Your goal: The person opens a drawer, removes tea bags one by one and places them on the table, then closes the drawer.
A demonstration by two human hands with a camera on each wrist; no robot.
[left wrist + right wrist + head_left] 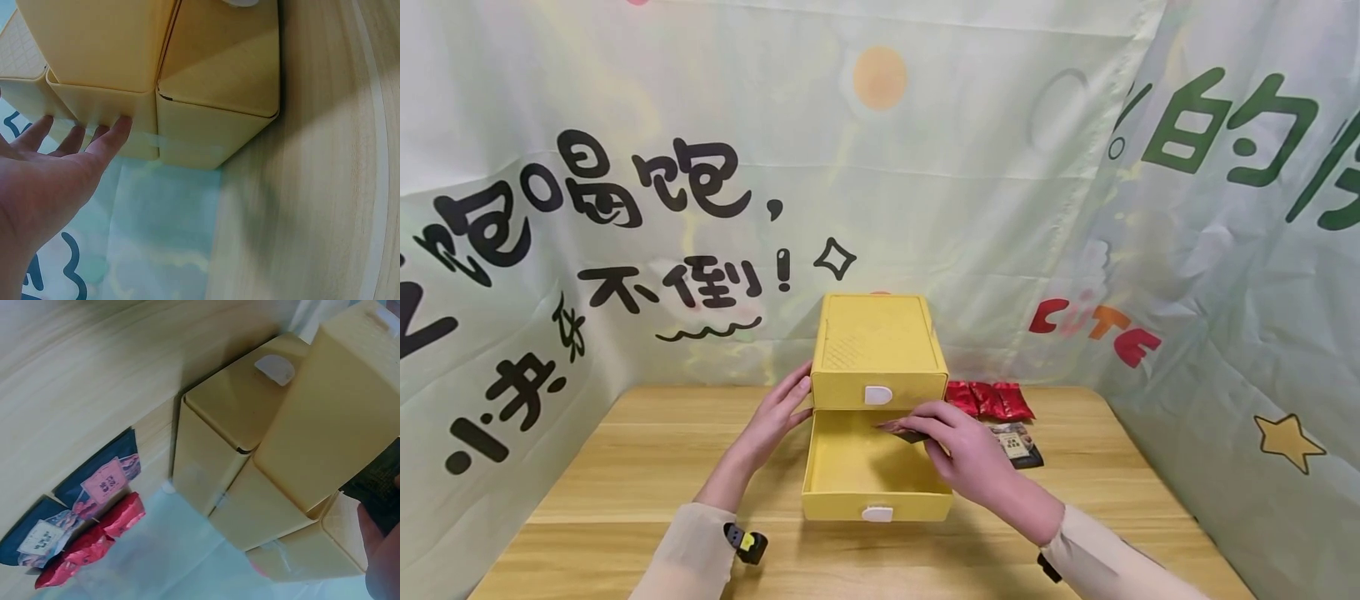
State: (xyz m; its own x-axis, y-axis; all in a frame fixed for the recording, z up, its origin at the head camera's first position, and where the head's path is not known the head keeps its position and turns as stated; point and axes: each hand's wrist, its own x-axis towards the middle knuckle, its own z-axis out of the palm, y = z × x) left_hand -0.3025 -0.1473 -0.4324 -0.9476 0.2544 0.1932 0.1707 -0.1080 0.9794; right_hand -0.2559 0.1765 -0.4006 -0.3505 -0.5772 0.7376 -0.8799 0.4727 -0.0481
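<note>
A yellow drawer box (880, 333) stands on the table, its middle drawer (877, 507) pulled out toward me. The drawers above and below it are closed; the bottom drawer (247, 394) shows in the right wrist view. My left hand (777, 411) touches the box's left side with extended fingers (112, 140). Over the open drawer, my right hand (973, 454) pinches a small dark packet (904, 431). That packet (378, 484) is partly cut off at the right wrist view's edge. White tab handles (877, 395) sit on the drawer fronts.
Red packets (992, 400) lie in a row on the table at the box's right. In front of them are two dark packets with printed labels (103, 478), partly hidden by my right hand in the head view. Printed cloth (925, 167) hangs behind and at both sides.
</note>
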